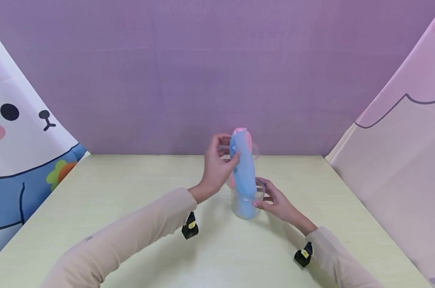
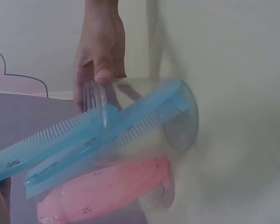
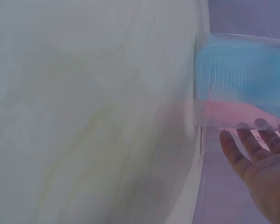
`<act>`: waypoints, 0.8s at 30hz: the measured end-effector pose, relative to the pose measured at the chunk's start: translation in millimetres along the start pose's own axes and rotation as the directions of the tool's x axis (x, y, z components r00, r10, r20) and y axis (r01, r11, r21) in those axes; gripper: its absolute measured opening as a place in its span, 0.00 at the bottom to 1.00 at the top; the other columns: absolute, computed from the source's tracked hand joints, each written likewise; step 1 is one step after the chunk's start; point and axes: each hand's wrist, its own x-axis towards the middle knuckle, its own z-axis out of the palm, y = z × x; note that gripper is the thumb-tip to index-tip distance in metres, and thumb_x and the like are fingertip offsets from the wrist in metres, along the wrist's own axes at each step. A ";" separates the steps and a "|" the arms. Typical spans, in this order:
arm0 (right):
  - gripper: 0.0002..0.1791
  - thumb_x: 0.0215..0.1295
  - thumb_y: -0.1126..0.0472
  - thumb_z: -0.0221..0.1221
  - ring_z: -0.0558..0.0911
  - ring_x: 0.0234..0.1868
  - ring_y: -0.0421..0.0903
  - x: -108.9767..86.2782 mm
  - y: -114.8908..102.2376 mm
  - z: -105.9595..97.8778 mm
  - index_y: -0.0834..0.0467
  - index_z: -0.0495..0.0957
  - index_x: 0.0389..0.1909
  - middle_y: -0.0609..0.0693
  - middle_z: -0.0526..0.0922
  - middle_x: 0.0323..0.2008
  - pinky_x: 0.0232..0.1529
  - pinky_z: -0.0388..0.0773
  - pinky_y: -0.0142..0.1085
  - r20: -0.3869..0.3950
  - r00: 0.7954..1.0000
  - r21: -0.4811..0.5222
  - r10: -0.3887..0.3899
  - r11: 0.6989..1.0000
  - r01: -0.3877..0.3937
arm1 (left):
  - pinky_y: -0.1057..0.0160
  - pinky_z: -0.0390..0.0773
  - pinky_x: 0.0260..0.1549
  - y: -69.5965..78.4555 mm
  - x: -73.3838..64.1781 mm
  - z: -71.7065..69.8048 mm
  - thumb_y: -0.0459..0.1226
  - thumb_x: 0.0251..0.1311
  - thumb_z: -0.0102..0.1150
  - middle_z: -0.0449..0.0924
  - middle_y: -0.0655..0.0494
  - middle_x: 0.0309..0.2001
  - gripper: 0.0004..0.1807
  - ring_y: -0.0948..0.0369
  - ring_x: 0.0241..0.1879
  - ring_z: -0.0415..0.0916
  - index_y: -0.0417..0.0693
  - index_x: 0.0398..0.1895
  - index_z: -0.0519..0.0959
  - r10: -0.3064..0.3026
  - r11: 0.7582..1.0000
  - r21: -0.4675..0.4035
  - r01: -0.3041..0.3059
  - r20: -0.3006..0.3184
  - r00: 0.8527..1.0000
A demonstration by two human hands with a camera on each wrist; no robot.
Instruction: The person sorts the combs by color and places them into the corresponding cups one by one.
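Observation:
My left hand (image 1: 218, 165) pinches a blue comb (image 2: 23, 158) by its upper end, thumb in front and fingers behind. The comb's lower end reaches into the mouth of a clear plastic cup (image 1: 240, 208). Another blue comb (image 2: 151, 105) leans inside that cup, its top sticking out past the rim. My right hand (image 1: 279, 203) holds the cup near its rim from the right, the thumb on the near side and the fingers round the far side. Close behind, a pink comb (image 2: 112, 189) stands in a second clear cup (image 1: 255, 152), mostly hidden in the head view.
The cups stand on a pale yellow-green table (image 1: 138, 172), towards its back edge. A purple cloth backdrop (image 1: 188, 72) rises behind them. Printed cloths with cartoon figures hang at the left (image 1: 19, 152) and right (image 1: 401, 160).

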 end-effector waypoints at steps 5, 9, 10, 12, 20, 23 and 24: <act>0.37 0.58 0.65 0.59 0.67 0.61 0.62 -0.6 -2.5 -0.2 0.57 0.53 0.66 0.61 0.62 0.64 0.49 0.74 0.48 -0.009 1.000 -0.004 0.011 1.000 -0.011 | 0.58 0.81 0.39 -17.4 -1.0 5.6 0.27 0.54 0.57 0.69 0.41 0.48 0.24 0.48 0.42 0.77 0.38 0.55 0.62 -0.003 1.000 0.011 0.003 0.005 1.000; 0.37 0.59 0.65 0.59 0.67 0.61 0.63 -0.8 -4.0 -0.4 0.58 0.52 0.67 0.61 0.62 0.64 0.49 0.74 0.50 -0.002 1.000 -0.001 0.015 1.000 -0.015 | 0.59 0.81 0.39 -37.6 -0.4 10.4 0.29 0.54 0.58 0.70 0.44 0.48 0.25 0.51 0.42 0.77 0.43 0.55 0.62 -0.005 1.000 0.017 0.005 0.002 1.000; 0.37 0.59 0.65 0.59 0.66 0.61 0.63 -0.7 -4.0 -0.4 0.58 0.52 0.67 0.61 0.61 0.64 0.50 0.73 0.50 -0.001 1.000 0.000 0.018 1.000 -0.018 | 0.60 0.81 0.38 -39.8 -1.1 11.0 0.29 0.54 0.59 0.70 0.45 0.48 0.25 0.52 0.42 0.77 0.44 0.54 0.62 -0.004 1.000 0.019 0.003 0.001 1.000; 0.37 0.59 0.65 0.59 0.66 0.61 0.63 -0.5 -3.6 -0.3 0.58 0.52 0.67 0.62 0.61 0.64 0.50 0.73 0.50 0.001 1.000 0.002 0.021 1.000 -0.021 | 0.61 0.81 0.38 -43.1 -2.6 11.9 0.30 0.54 0.59 0.70 0.46 0.47 0.25 0.53 0.42 0.77 0.45 0.54 0.62 0.001 1.000 0.032 -0.001 0.003 1.000; 0.37 0.59 0.64 0.59 0.67 0.61 0.62 0.3 -1.2 0.6 0.56 0.52 0.67 0.61 0.63 0.64 0.50 0.73 0.49 -0.006 0.999 0.000 0.034 0.999 -0.034 | 0.65 0.81 0.38 -49.3 -8.0 12.8 0.31 0.54 0.59 0.71 0.48 0.46 0.25 0.56 0.43 0.76 0.45 0.54 0.62 0.002 0.993 0.121 -0.003 0.008 1.000; 0.38 0.58 0.63 0.60 0.67 0.61 0.62 0.0 -2.0 0.8 0.55 0.52 0.67 0.60 0.63 0.64 0.50 0.73 0.49 -0.009 0.999 -0.001 0.041 0.999 -0.041 | 0.66 0.80 0.38 -51.3 -8.6 13.0 0.31 0.54 0.60 0.72 0.49 0.46 0.25 0.57 0.43 0.75 0.45 0.54 0.62 -0.010 0.986 0.164 0.009 0.004 1.000; 0.38 0.58 0.63 0.60 0.67 0.61 0.61 -0.2 -2.4 0.8 0.55 0.52 0.67 0.60 0.63 0.64 0.50 0.73 0.49 -0.008 0.999 -0.003 0.042 0.999 -0.042 | 0.66 0.80 0.38 -52.1 -8.7 13.2 0.32 0.54 0.60 0.72 0.49 0.46 0.25 0.57 0.43 0.75 0.45 0.54 0.62 -0.014 0.985 0.174 0.013 0.004 1.000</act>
